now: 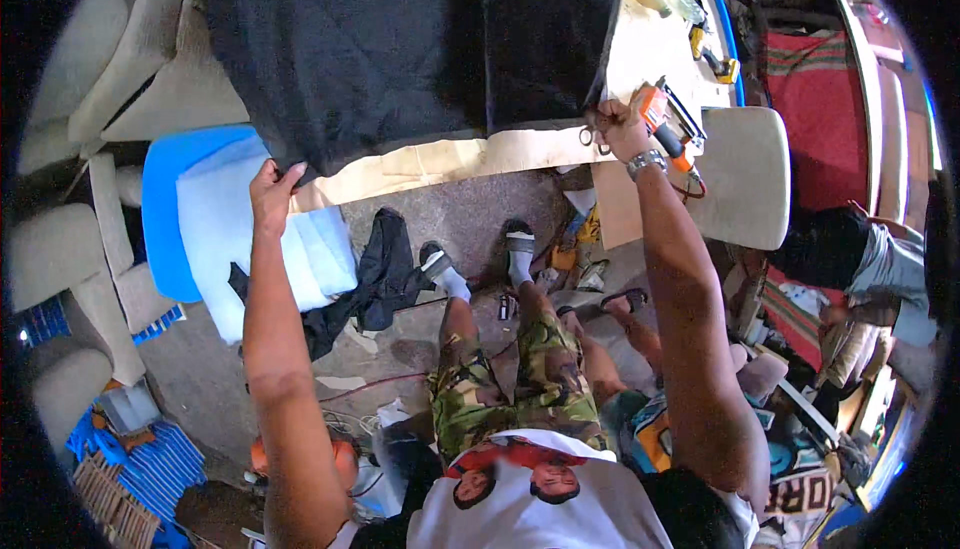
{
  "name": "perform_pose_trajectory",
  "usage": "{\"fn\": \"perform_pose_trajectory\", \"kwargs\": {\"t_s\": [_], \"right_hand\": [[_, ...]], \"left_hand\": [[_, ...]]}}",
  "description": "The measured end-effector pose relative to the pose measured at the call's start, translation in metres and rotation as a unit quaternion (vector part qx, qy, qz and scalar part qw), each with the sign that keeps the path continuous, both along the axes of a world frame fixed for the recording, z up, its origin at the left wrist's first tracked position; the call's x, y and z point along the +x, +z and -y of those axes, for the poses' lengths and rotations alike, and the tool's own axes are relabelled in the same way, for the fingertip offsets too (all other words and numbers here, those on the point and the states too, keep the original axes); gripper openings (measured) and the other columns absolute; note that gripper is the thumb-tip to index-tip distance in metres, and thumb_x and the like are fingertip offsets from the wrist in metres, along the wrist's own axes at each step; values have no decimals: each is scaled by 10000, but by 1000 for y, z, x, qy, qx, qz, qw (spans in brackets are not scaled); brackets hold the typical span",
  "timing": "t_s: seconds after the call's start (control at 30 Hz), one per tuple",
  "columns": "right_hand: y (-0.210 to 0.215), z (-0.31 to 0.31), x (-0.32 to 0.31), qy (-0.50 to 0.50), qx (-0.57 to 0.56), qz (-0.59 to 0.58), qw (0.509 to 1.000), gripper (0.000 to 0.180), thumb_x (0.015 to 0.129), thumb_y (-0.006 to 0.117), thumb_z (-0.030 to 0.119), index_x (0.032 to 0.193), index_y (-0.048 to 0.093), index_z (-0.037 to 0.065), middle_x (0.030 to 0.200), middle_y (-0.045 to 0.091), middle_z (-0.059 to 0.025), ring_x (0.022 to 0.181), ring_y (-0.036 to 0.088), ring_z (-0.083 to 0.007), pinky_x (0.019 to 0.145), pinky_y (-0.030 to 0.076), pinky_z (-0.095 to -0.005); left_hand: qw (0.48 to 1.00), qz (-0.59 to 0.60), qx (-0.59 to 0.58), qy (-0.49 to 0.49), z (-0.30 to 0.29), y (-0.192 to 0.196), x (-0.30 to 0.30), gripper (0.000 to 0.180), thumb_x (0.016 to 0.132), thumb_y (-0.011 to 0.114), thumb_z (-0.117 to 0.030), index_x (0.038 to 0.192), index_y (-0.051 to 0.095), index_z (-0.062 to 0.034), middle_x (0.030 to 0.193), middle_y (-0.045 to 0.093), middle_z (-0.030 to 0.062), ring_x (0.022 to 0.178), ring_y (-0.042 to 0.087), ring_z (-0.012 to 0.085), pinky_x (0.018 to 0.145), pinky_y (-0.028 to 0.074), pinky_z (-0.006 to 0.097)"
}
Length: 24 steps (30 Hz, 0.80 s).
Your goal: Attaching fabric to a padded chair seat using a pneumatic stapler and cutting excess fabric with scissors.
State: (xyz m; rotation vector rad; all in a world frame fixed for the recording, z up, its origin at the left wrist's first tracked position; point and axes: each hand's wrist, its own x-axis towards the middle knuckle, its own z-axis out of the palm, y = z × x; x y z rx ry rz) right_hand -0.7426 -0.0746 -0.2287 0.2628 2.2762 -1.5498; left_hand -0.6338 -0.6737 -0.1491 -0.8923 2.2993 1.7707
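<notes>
One sheet of black fabric (370, 59) lay over a pale wooden board (430, 164); we pinched its near left corner in our left hand (273, 194) and its near right corner in our right hand (618, 127), beside an orange-and-black nail gun (668, 136).

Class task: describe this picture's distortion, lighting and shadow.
Head view: fisheye bending, with black corners; head view: the white tabletop at upper right looks very bright; head view: a darker patch, apparently shadow, lies on the black cloth.

Camouflage shorts (468, 389), white socks (455, 282) and a silver wristwatch (647, 162) are worn.
</notes>
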Motion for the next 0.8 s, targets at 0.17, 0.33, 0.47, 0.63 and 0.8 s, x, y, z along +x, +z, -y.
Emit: {"fn": "perform_pose_trajectory", "kwargs": {"t_s": [0.17,0.33,0.47,0.63,0.8], "right_hand": [[5,-44,-18,-20,-245,47,968,243,754,562,-151,842,518,71,785,561,10,701,554,-141,599,482,-292],[19,-57,-8,-201,-363,96,905,382,920,560,411,973,633,39,768,624,-19,706,619,-200,600,518,-390],[67,9,3,29,-156,45,986,463,978,476,435,1211,523,37,971,671,-131,827,668,-240,657,561,-400],[26,-21,2,-45,-421,108,899,289,868,632,166,1106,605,4,998,668,-130,827,659,-252,677,536,-392],[-51,-67,12,-128,-537,250,795,535,952,411,449,1119,588,-27,1049,639,-217,867,627,-364,713,513,-487]], "left_hand": [[999,-14,-18,-42,-10,12,-15,221,862,705,-101,1071,644,-66,925,681,-16,755,593,67,662,485,242],[999,21,5,-45,-3,15,-14,257,876,683,-123,1114,623,-48,951,674,-4,776,590,92,705,507,291],[999,-10,-6,-42,-8,40,4,300,813,713,-17,1084,585,-22,887,657,17,718,578,88,650,486,255],[998,-15,-27,-58,-9,21,-1,227,811,716,-18,1010,607,-10,835,642,5,680,550,76,615,474,245],[994,28,-30,-102,-13,-21,-8,208,811,718,-28,1008,655,-8,872,645,-8,726,555,89,672,495,264]]}}
